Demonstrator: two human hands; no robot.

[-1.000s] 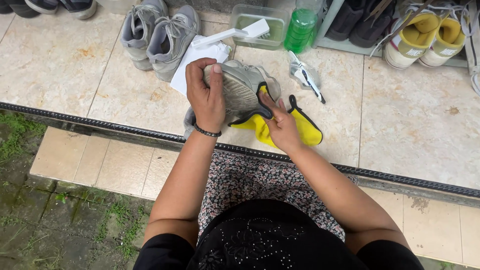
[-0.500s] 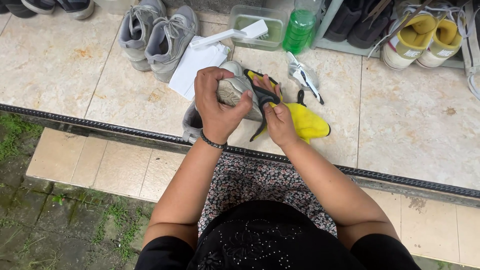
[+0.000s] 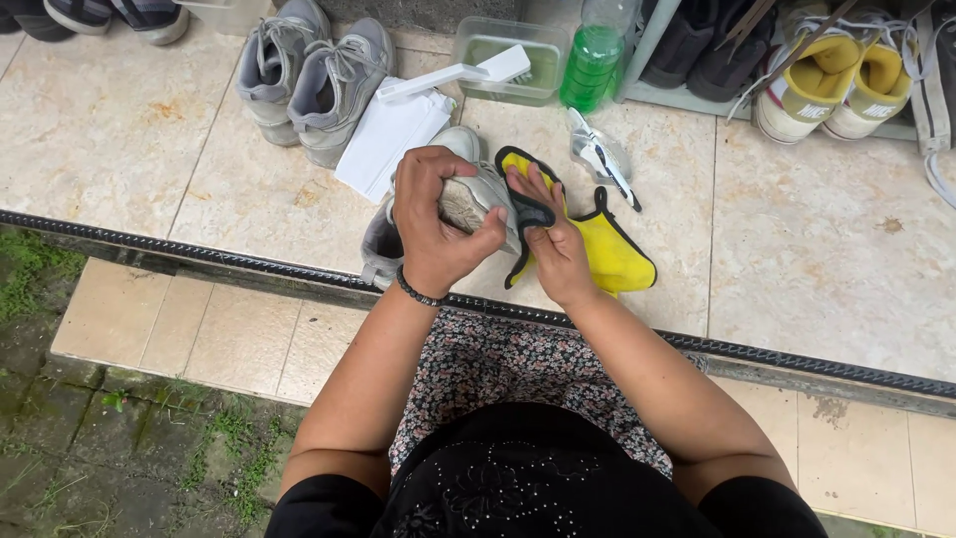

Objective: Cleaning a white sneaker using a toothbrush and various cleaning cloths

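- Both hands meet over the tiled floor (image 3: 149, 130), just past the dark grated strip (image 3: 199, 254) that runs across the step edge: the left hand (image 3: 438, 224) is wrapped tight around a worn grey shoe (image 3: 478, 194), fingers over its top; the right hand (image 3: 553, 239) presses a yellow cloth with black trim (image 3: 607, 249) flat against the shoe's side, fingers spread rather than curled.
- That floor has its widest bare stretches at far left and at right of the cloth, between the cloth and the rack; the middle strip behind the hands is crowded.
- A shoe rack (image 3: 677, 95) at upper right holds dark shoes, with a yellow-and-white pair (image 3: 836, 90) beside it near the picture's top edge.
- A grey pair of sneakers (image 3: 309, 70) stands behind and left of the hands, well apart from them.
- A second grey shoe (image 3: 383, 244) lies on the floor under the left hand, close to the grated strip.
- A white folded cloth (image 3: 383, 139) lies just beyond the held shoe.
- A clear tub (image 3: 508, 55) of greenish liquid carries a white brush (image 3: 453, 75) across its rim.
- A green bottle (image 3: 593, 60) stands just beside the tub.
- A small crumpled packet (image 3: 597, 154) lies near the cloth's far corner.
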